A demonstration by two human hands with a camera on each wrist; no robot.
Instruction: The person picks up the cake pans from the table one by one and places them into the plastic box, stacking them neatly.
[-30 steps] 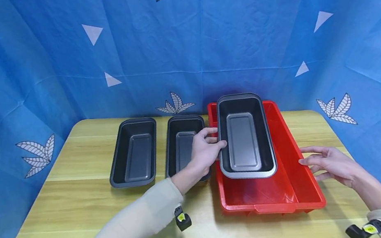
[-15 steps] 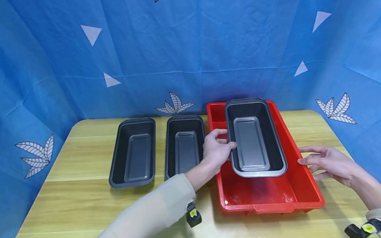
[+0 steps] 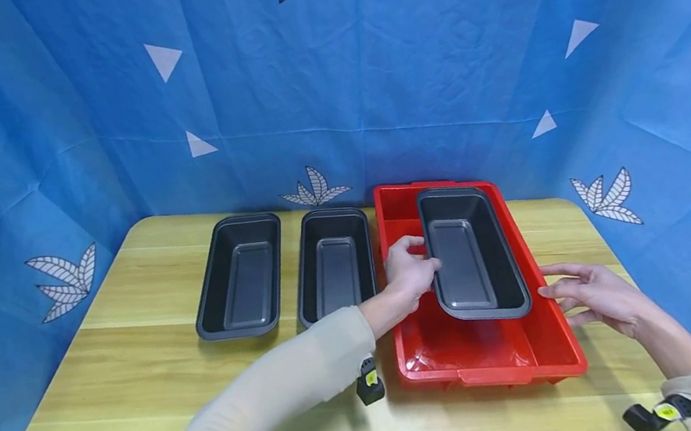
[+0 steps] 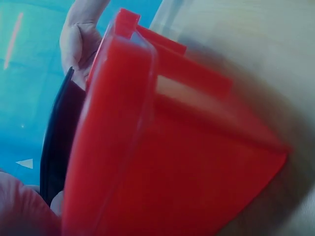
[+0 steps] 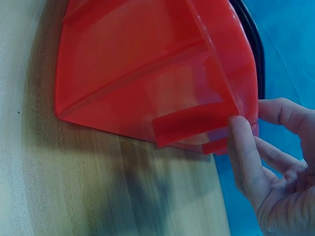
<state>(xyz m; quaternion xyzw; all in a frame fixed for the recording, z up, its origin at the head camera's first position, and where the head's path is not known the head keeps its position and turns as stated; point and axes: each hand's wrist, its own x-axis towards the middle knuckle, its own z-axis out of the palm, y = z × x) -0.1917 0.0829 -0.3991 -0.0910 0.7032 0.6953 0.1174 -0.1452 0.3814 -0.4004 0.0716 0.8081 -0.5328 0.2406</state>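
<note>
My left hand pinches the left long rim of a dark metal loaf pan. That pan is over the right part of a red plastic bin, slightly tilted; whether its base touches the bin floor is hidden. Against the bin's right side, my right hand pinches the rim between thumb and fingers, and in the right wrist view its fingers lie along the outer wall. Two more loaf pans stand on the table left of the bin: one far left, one beside the bin, partly hidden by my left forearm.
The wooden table carries everything. Blue patterned cloth hangs behind the table and down both sides. The bin's back edge stands close to the cloth. Each wrist wears a small black device, such as the left camera.
My left hand has carried the loaf pan rightward and down, from over the bin's middle into its right part. My right hand has stayed at the bin's right rim.
</note>
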